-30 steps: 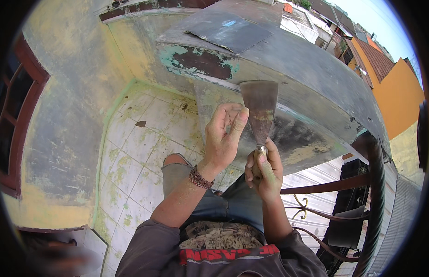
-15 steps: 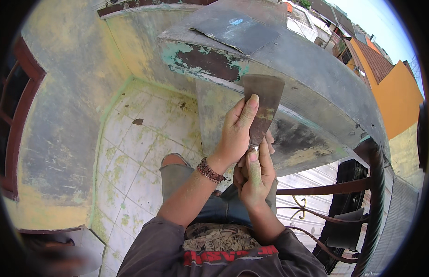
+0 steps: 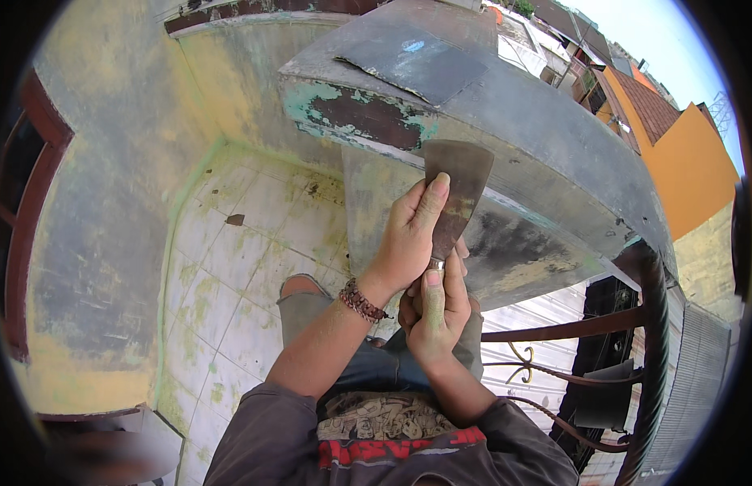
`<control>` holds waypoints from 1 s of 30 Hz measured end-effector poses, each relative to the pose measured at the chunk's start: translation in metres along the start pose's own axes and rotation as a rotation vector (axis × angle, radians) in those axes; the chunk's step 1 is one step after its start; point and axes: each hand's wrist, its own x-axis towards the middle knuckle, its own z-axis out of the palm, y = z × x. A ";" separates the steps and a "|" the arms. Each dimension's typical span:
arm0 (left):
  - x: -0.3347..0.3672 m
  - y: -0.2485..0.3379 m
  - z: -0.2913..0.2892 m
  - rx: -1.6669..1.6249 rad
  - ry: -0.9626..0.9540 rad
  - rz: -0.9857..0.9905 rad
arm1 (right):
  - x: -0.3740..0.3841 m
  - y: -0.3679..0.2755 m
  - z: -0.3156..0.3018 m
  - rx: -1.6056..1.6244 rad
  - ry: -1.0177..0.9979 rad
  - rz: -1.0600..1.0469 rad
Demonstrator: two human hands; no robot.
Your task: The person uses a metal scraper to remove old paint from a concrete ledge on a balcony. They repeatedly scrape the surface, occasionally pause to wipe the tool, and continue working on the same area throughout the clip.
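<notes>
A putty knife with a wide, stained metal blade points up and away from me, in front of the parapet. My left hand is closed on the blade's left edge, its thumb lying flat on the metal and its other fingers behind. Lower down, my right hand grips the handle, thumb resting near the shiny collar; the fingers hide most of the handle. Pale dust coats both hands. Just beyond the blade's tip runs the parapet's edge, with a patch of peeling turquoise and brown paint.
A dark sanding sheet lies on the grey parapet. To the right stands a metal railing with curled bars. Paint dust and a brown flake lie on the white tiled floor. A brown-framed window is at left.
Both hands and the putty knife have shifted slightly left and down in view. My grip looks the same, and the surroundings have moved slightly with the view.
</notes>
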 end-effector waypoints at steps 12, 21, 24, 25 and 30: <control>0.003 0.002 -0.007 0.027 -0.024 0.080 | 0.005 0.004 0.012 -0.078 0.024 -0.023; 0.000 -0.002 -0.009 0.035 -0.006 0.042 | 0.001 0.009 0.008 -0.044 0.019 -0.019; 0.011 -0.019 -0.017 0.139 -0.014 0.092 | 0.006 0.006 0.006 -0.083 0.031 -0.026; 0.009 -0.007 -0.011 0.088 -0.030 0.056 | 0.004 0.005 0.005 -0.103 0.051 -0.013; 0.004 -0.007 -0.011 0.091 0.004 0.095 | 0.002 0.007 0.005 -0.017 0.040 0.024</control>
